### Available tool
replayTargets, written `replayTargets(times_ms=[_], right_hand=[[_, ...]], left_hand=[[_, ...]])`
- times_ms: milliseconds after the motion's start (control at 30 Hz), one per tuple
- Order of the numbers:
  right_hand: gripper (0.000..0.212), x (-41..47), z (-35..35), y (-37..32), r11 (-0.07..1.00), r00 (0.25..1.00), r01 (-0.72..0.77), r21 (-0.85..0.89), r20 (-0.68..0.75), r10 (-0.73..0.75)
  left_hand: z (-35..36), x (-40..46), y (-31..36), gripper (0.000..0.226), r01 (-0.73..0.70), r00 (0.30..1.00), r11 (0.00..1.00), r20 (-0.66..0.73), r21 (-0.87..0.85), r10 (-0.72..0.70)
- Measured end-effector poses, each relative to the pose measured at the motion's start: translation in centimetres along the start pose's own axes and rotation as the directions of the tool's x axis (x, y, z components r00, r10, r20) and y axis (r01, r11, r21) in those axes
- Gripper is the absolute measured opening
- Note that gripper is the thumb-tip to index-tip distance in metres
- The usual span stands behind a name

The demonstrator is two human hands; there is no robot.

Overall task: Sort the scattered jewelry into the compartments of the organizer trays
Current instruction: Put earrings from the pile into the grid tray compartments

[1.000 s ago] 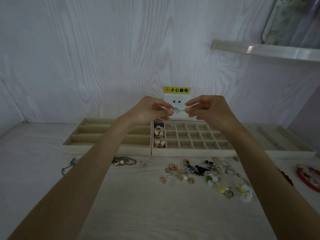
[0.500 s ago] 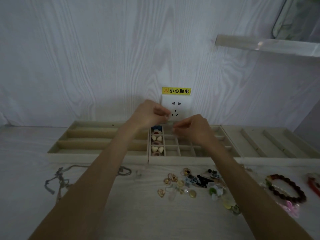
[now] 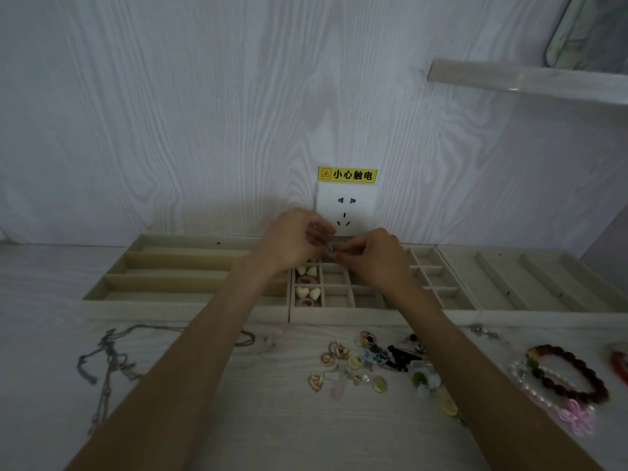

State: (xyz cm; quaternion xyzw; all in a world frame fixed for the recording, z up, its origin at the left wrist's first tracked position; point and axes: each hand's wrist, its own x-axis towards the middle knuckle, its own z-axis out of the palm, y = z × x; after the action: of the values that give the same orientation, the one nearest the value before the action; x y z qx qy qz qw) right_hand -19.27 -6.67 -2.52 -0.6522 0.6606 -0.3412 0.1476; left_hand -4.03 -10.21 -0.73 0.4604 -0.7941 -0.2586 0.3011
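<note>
Head view: left hand (image 3: 292,243) and right hand (image 3: 372,256) pinch one small pale piece (image 3: 330,248) between them, above the grid tray (image 3: 339,316). Placing seems underway; next, lower it into the vacant cell just below the fingertips, beside the heart pieces (image 3: 307,270). Loose jewelry (image 3: 360,363) waits nearer the person, under the forearms.

Three beige trays stand side by side along the wall: a left tray (image 3: 190,287) with long slots, a middle grid tray (image 3: 339,316) holding heart studs (image 3: 307,293) in its left column, and a right tray (image 3: 530,287) with slanted long slots. A small, unclear piece (image 3: 330,248) is pinched above the grid tray's back row. On the tabletop lie chains (image 3: 105,362), a cluster of earrings (image 3: 360,363) and beaded bracelets (image 3: 567,375).
</note>
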Motion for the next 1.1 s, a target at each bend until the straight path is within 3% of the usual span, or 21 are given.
replayTargets(times_ms=[300, 667, 867, 1033, 1100], right_hand=[[0.012, 0.2, -0.5, 0.5, 1.0, 0.999, -0.024, 0.013, -0.024, 0.025], [0.013, 0.4, -1.2, -0.1, 0.995, 1.0, 0.004, 0.104, -0.029, -0.001], [0.017, 0.4, -2.1, -1.2, 0.986, 0.999, -0.002, 0.167, -0.043, 0.01], [0.021, 0.3, -2.8, -2.0, 0.976, 1.0, -0.005, 0.216, 0.004, 0.004], [0.018, 0.3, -3.1, -2.6, 0.959, 1.0, -0.019, 0.281, 0.029, 0.012]], left_hand=[[-0.7, 0.1, -0.7, 0.024, 0.002, 1.0, 1.0, -0.02, -0.006, -0.002], [-1.4, -0.1, -0.5, 0.017, 0.065, 0.996, 0.992, -0.074, 0.106, -0.058], [-1.6, -0.2, 0.3, 0.017, 0.079, 0.997, 0.98, -0.001, 0.184, -0.08], [-1.3, 0.0, 0.2, 0.034, 0.084, 0.996, 0.986, -0.003, 0.141, -0.084], [-1.2, 0.2, 0.2, 0.028, 0.056, 0.998, 0.991, 0.034, 0.122, -0.061]])
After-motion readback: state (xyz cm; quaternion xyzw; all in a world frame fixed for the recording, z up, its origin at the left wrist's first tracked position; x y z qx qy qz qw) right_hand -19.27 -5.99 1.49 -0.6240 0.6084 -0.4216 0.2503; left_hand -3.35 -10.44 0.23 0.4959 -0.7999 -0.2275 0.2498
